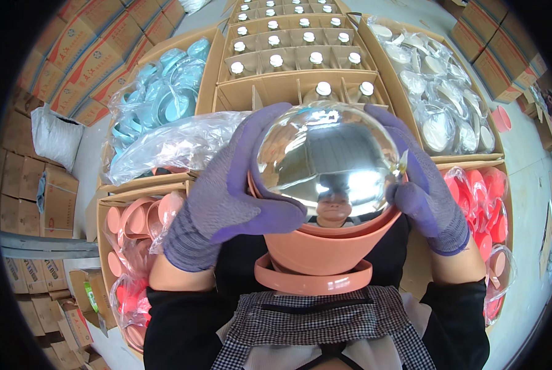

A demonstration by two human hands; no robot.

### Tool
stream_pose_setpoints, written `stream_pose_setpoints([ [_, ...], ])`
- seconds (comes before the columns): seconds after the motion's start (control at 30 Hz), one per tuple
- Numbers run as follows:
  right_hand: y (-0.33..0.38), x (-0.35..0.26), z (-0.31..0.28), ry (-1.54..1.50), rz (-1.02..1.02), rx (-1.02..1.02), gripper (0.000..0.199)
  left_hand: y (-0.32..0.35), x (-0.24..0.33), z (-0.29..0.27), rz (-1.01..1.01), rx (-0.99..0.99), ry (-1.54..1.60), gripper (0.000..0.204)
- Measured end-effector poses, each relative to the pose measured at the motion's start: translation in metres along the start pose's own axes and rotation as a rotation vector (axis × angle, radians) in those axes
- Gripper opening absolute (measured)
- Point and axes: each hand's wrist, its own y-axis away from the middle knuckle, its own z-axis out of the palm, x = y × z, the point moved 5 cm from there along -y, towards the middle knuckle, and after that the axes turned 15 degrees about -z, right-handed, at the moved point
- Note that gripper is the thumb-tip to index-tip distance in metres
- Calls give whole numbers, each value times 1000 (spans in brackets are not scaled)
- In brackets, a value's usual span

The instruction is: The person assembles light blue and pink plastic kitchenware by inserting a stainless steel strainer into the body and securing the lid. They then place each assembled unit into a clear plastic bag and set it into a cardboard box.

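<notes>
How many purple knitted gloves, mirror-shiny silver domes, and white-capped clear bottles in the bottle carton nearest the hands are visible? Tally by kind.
Purple knitted gloves: 2
Mirror-shiny silver dome: 1
White-capped clear bottles visible in the nearest bottle carton: 2
Total: 5
</notes>
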Motion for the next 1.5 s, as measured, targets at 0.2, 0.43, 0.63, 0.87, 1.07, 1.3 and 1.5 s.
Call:
stream_pose_setpoints([
  [0.2,-6,-3,-10,271,-347,-213,68,-18,15,-8,76,-138,-650,88],
  [0.43,-4,37,-31,8,-326,33,62,-44,39,-2,173,-447,-627,69],
  [0.63,-14,211,-11,684,71,-405,58,-47,58,13,131,-381,-995,66],
  [0.87,-19,241,0,762,32,-346,61,-53,46,3,58,-381,-899,69],
  [1.07,-73,144,7,-213,-23,300,53,-80,6,-28,140,101,-416,63],
  [1.3,-108,75,46,-1172,4,150,64,-79,-14,-44,191,165,-131,69],
  [1.5,-46,74,-18,-102,-85,373,44,-20,69,-24,630,-145,-713,62],
])
